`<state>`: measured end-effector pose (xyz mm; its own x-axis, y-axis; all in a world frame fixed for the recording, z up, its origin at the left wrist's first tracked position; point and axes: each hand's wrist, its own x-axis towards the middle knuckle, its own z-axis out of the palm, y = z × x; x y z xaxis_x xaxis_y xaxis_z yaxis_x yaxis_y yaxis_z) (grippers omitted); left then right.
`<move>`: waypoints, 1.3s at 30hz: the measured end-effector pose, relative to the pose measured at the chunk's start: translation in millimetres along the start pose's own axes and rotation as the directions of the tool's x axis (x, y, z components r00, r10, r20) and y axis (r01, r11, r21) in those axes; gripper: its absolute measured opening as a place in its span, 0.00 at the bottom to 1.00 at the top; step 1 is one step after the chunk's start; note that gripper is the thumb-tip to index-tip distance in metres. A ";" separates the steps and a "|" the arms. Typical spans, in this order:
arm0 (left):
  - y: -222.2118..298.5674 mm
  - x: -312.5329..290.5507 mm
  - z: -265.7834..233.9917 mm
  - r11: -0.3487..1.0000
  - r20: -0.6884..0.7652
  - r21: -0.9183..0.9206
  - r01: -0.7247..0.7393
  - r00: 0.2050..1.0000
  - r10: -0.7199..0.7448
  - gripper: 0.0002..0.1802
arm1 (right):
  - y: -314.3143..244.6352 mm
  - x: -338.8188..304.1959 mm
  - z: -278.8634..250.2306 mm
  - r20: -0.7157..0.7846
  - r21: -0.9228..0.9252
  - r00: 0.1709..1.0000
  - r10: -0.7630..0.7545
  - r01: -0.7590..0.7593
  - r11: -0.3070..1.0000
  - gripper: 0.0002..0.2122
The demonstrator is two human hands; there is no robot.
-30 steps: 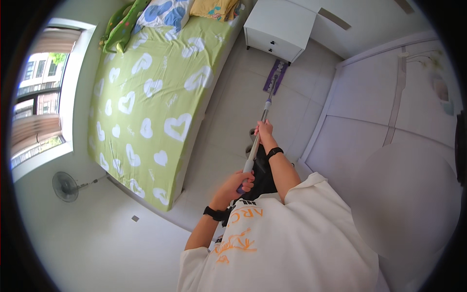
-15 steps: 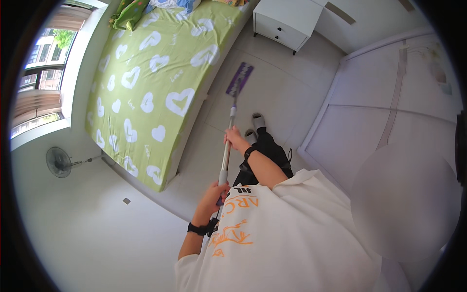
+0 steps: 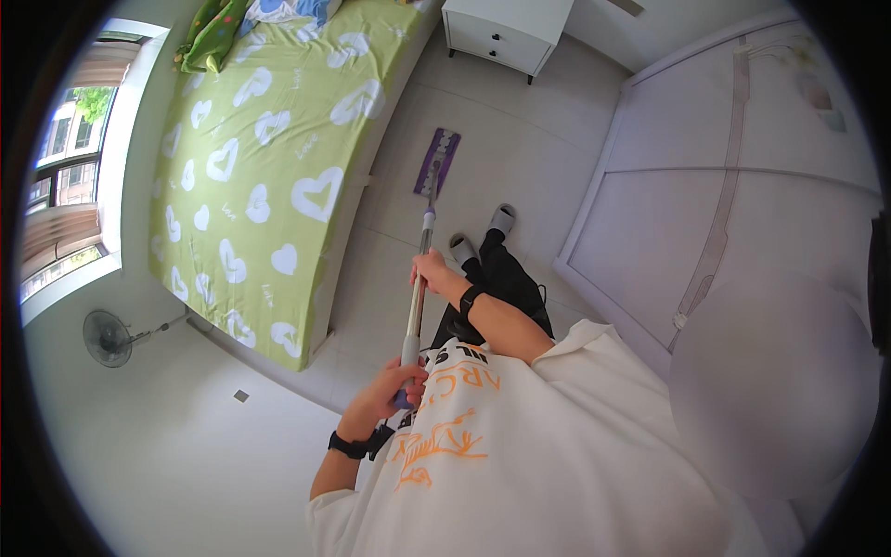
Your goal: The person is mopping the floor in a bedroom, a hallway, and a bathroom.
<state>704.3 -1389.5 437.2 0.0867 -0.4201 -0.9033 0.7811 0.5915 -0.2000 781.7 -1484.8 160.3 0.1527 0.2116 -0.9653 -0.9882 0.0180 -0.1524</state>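
A flat mop with a purple head (image 3: 436, 161) lies on the pale tiled floor beside the bed. Its metal pole (image 3: 419, 295) slants back toward my body. My left hand (image 3: 393, 388) is wrapped round the grey grip at the near end of the pole, close to my white shirt. Farther down, my right hand (image 3: 430, 269) is closed round the bare metal part. Each wrist wears a black band. My feet, in grey slippers (image 3: 502, 218), stand just right of the pole.
A bed (image 3: 278, 158) with a green heart-patterned sheet runs along the left. At the far end stands a white two-drawer cabinet (image 3: 506, 35) on short legs. Sliding wardrobe doors (image 3: 668, 130) line the right. A fan (image 3: 109, 338) and a window (image 3: 74, 158) are at the left.
The mop head has slid over the floor nearer to my feet. Both hands keep their hold on the pole. My slippers now stand farther apart, and the whole view has shifted slightly.
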 end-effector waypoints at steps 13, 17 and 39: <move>59.1 74.5 44.3 0.986 0.236 0.155 0.053 0.968 -0.089 0.09 | -70.8 32.0 -90.7 -0.239 0.136 0.920 -0.311 0.349 0.927 0.06; 68.8 91.4 55.8 0.980 0.185 0.172 0.105 0.973 -0.137 0.08 | -85.6 17.8 -92.9 -0.257 0.324 0.906 -0.335 0.408 0.854 0.04; 192.0 250.6 377.7 0.898 0.138 0.440 -0.020 0.989 -0.046 0.09 | -382.6 69.0 -299.6 -0.187 0.677 0.901 -0.392 0.408 0.613 0.04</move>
<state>1109.5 -1641.2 315.7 0.1353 -0.5378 -0.8322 0.9717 0.2363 0.0053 1174.8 -1769.8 88.6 0.5281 0.0005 -0.8492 -0.5535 0.7586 -0.3438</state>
